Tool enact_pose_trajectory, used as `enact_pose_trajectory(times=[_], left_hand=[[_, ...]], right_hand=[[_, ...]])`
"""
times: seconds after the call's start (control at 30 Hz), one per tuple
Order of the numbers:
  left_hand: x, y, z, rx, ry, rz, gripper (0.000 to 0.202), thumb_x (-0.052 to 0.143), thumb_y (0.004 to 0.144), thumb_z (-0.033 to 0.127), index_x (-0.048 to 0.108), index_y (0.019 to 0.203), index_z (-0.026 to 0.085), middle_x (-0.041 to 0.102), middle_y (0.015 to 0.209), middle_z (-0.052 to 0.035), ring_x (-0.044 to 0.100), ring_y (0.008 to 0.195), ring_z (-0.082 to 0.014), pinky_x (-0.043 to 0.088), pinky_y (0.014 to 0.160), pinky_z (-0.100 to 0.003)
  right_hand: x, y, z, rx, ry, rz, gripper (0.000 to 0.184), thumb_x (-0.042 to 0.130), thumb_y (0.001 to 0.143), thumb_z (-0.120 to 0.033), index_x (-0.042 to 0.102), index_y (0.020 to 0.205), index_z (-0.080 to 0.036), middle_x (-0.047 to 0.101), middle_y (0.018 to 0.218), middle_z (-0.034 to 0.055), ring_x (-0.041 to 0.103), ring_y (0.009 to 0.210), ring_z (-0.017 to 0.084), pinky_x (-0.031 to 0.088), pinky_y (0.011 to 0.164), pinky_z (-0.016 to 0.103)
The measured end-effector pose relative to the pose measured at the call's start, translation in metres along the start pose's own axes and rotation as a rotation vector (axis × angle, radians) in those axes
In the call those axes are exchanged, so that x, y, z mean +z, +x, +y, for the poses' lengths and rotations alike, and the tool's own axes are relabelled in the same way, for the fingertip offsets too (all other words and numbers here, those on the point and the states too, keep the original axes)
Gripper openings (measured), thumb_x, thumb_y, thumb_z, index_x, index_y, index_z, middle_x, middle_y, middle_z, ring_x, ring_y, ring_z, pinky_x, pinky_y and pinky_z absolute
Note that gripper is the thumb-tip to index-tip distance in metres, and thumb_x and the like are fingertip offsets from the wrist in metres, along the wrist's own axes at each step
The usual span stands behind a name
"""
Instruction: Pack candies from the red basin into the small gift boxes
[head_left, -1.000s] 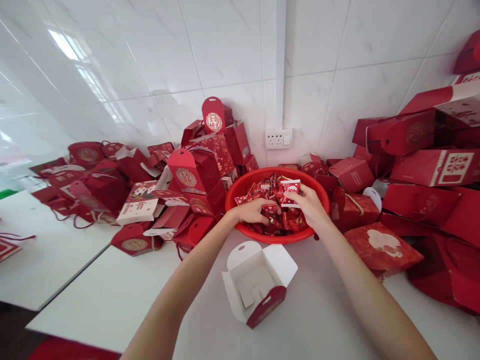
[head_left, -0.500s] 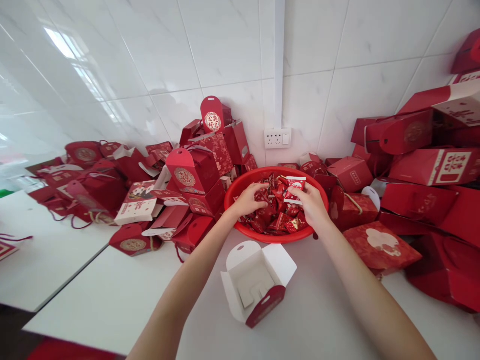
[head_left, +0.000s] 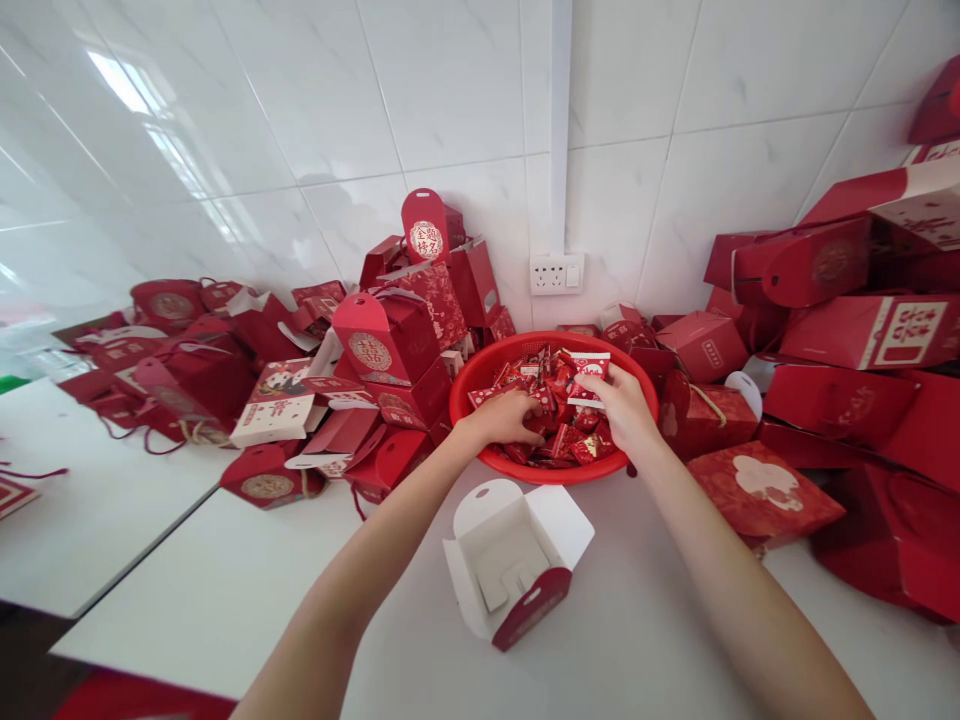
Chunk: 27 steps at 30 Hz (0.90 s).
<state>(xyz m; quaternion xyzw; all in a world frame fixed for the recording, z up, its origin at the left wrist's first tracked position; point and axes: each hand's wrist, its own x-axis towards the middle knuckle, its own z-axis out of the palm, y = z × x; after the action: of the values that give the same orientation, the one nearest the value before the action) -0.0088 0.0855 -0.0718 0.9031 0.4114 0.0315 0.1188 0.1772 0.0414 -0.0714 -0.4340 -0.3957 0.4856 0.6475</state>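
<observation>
A red plastic basket (head_left: pixel 652 402) full of wrapped candies (head_left: pixel 564 440) stands in front of me. Inside it, on the left, my left hand (head_left: pixel 506 415) reaches down among the candies, thumb and fingers apart and fingertips partly hidden by wrappers. Over the basket's right side, my right hand (head_left: pixel 619 400) pinches a red-and-white candy packet (head_left: pixel 589 378) between thumb and fingers. Nearer to me on the table, an open gift box (head_left: pixel 514 565) shows its white inside, flaps spread, with no candy visible in it.
Red gift boxes (head_left: pixel 386 335) are heaped on the left, several stacked high. More boxes (head_left: pixel 810 265) pile up on the right, close to my right forearm. Behind is a white tiled wall with a socket (head_left: pixel 556 274). A gap (head_left: pixel 142 550) separates two white tabletops at left.
My left hand has shifted a little lower and toward the near side of the basket, deeper among the candies. My right hand keeps its packet almost in the same place.
</observation>
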Motion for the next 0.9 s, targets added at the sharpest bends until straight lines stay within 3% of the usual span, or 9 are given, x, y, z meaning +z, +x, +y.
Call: enact_pose_trajectory(times=[0.1,0.27,0.33,0.47,0.67,0.73,0.83,0.9], left_hand=[[0.000,0.000,0.003,-0.011,0.068,0.001,0.038,0.083,0.070,0.042,0.069,0.095,0.016,0.071,0.099,-0.0102,0.065,0.091,-0.0273,0.048,0.075,-0.030],[0.003,0.000,0.001,0.031,0.012,-0.009,0.027,0.071,0.076,0.023,0.069,0.102,0.015,0.074,0.100,-0.0105,0.067,0.092,-0.0274,0.050,0.080,-0.032],[0.004,0.000,-0.002,0.012,-0.048,0.043,0.030,0.062,0.080,0.018,0.069,0.109,0.015,0.075,0.100,-0.0101,0.069,0.091,-0.0263,0.052,0.084,-0.032],[0.004,0.001,-0.004,-0.019,-0.142,0.183,0.044,0.050,0.081,0.009,0.067,0.121,0.017,0.074,0.119,-0.0085,0.069,0.108,-0.0249,0.050,0.101,-0.033],[0.000,0.002,-0.004,-0.064,-0.238,0.319,0.047,0.038,0.084,0.006,0.071,0.116,0.019,0.075,0.115,-0.0033,0.069,0.108,-0.0213,0.048,0.104,-0.031],[0.000,0.004,-0.004,-0.008,-0.245,0.247,0.044,0.037,0.085,0.007,0.074,0.107,0.019,0.077,0.111,-0.0019,0.069,0.104,-0.0195,0.048,0.101,-0.028],[0.001,0.007,-0.003,0.163,-0.228,0.014,0.034,0.044,0.086,0.012,0.076,0.097,0.018,0.078,0.104,-0.0020,0.070,0.095,-0.0179,0.048,0.094,-0.024],[-0.001,0.011,0.000,0.241,-0.215,-0.057,0.026,0.050,0.086,0.017,0.076,0.090,0.017,0.078,0.094,-0.0029,0.069,0.084,-0.0171,0.049,0.085,-0.024]], right_hand=[[0.000,0.000,0.000,-0.004,0.014,0.027,0.030,0.079,0.054,-0.033,0.069,0.079,-0.019,0.069,0.067,-0.0025,0.060,0.055,0.014,0.046,0.044,0.023],[0.001,0.001,-0.001,-0.073,0.119,0.138,0.027,0.078,0.055,-0.031,0.067,0.077,-0.020,0.069,0.067,-0.0034,0.063,0.058,0.014,0.051,0.050,0.024],[0.000,0.001,0.000,-0.096,0.151,0.161,0.026,0.077,0.056,-0.030,0.067,0.077,-0.020,0.069,0.068,-0.0033,0.065,0.061,0.015,0.054,0.056,0.026],[-0.002,0.004,0.002,-0.092,0.141,0.168,0.026,0.077,0.057,-0.033,0.066,0.077,-0.021,0.068,0.068,-0.0032,0.065,0.061,0.016,0.056,0.059,0.029],[-0.011,0.012,0.001,-0.313,0.292,0.483,0.021,0.069,0.060,-0.030,0.055,0.074,-0.023,0.061,0.066,-0.0065,0.062,0.062,0.013,0.054,0.059,0.026],[-0.014,0.014,0.002,-0.343,0.306,0.515,0.021,0.067,0.061,-0.031,0.051,0.072,-0.024,0.060,0.066,-0.0064,0.063,0.063,0.013,0.053,0.060,0.025],[-0.017,0.016,0.004,-0.343,0.280,0.515,0.022,0.066,0.063,-0.032,0.048,0.073,-0.024,0.059,0.067,-0.0066,0.062,0.063,0.013,0.053,0.059,0.026],[-0.019,0.017,0.005,-0.360,0.279,0.528,0.022,0.065,0.063,-0.033,0.048,0.074,-0.025,0.058,0.068,-0.0069,0.063,0.064,0.013,0.054,0.061,0.026]])
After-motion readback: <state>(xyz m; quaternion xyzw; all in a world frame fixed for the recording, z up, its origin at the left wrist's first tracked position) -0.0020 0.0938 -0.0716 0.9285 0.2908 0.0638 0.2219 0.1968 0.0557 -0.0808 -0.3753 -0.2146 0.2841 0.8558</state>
